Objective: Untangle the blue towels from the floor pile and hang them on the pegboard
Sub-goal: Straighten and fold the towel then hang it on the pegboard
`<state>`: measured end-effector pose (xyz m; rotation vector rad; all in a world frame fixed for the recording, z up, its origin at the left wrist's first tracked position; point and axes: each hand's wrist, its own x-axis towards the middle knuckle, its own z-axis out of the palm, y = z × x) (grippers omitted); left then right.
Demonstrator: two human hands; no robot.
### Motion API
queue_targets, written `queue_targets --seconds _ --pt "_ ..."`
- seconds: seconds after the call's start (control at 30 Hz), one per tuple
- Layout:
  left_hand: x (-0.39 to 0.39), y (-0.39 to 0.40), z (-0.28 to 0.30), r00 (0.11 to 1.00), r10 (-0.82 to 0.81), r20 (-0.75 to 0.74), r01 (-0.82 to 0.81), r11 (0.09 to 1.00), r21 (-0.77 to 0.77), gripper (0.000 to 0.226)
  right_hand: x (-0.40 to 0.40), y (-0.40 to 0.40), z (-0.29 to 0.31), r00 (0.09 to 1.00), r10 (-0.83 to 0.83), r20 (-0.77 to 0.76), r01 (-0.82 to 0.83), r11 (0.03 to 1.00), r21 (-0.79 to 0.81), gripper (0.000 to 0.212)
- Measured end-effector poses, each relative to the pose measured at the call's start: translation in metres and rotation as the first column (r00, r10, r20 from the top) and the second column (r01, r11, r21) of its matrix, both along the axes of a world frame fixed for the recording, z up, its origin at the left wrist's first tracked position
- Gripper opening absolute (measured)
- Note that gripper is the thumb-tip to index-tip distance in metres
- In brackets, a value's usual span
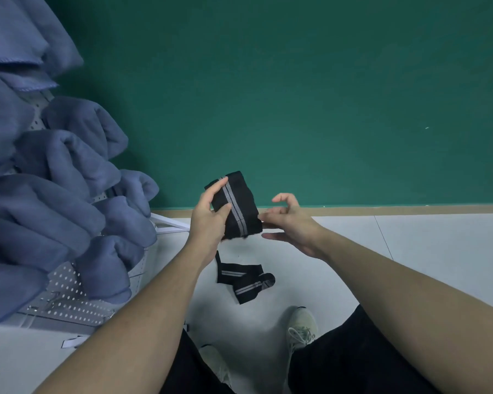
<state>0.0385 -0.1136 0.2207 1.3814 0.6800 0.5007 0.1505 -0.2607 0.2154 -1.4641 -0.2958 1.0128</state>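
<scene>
Hanging in bunches at the left, the blue towels [54, 172] drape over the white pegboard [69, 291], which shows between and below them. Right of them, in mid-air before the green wall [296, 81], I hold a folded black sock with grey stripes [236, 206]: my left hand [208, 217] grips its left side, thumb and fingers curled round the fabric, while my right hand [291, 220] pinches its right edge with the other fingers loosely bent and apart. Nearer me, more black striped socks [244, 280] lie on the pale floor [410, 251], just beyond my white shoes [300, 325].
</scene>
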Motion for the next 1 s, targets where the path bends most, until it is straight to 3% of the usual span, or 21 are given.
queue_targets --seconds 0.1,0.17,0.27,0.4,0.53,0.63,0.73,0.87,1.0 --pt "0.001 -0.005 0.003 0.999 0.013 0.043 -0.011 0.999 -0.033 0.062 -0.006 0.008 0.0 0.991 0.026 0.132 -0.018 0.998 -0.068 0.039" --pt "0.002 -0.007 0.003 0.999 0.014 0.045 -0.011 0.998 -0.056 0.064 -0.01 0.012 -0.001 0.974 0.068 0.217 -0.035 0.987 -0.156 0.029" --pt "0.003 -0.007 0.002 0.997 0.041 0.071 -0.029 0.987 -0.157 0.061 -0.012 0.015 -0.002 0.969 0.065 0.24 -0.031 0.989 -0.142 0.013" --pt "0.005 -0.003 0.001 0.995 0.05 0.09 -0.027 0.972 -0.235 0.058 -0.01 0.02 -0.001 0.863 0.09 0.498 0.019 0.977 -0.21 0.016" --pt "0.004 0.003 0.003 0.994 0.026 0.11 0.014 0.937 -0.348 0.06 -0.016 0.023 -0.002 0.93 0.119 0.346 -0.079 0.989 -0.127 0.02" --pt "0.003 0.01 0.004 0.988 0.053 0.148 0.019 0.893 -0.449 0.059 -0.011 0.022 -0.002 0.935 0.057 0.35 -0.03 0.996 -0.081 0.024" --pt "0.003 0.012 0.003 0.982 0.073 0.175 0.025 0.866 -0.5 0.061 -0.007 0.024 -0.003 0.973 0.047 0.224 -0.032 0.997 -0.067 0.024" --pt "0.005 0.013 -0.001 0.984 0.106 0.147 -0.021 0.873 -0.487 0.064 -0.013 0.029 -0.013 0.978 0.166 0.13 -0.152 0.982 -0.113 0.025" --pt "0.003 0.017 -0.011 0.994 0.08 -0.068 -0.098 0.937 -0.334 0.067 -0.015 0.035 -0.015 0.994 0.047 0.097 -0.041 0.997 -0.06 0.024"
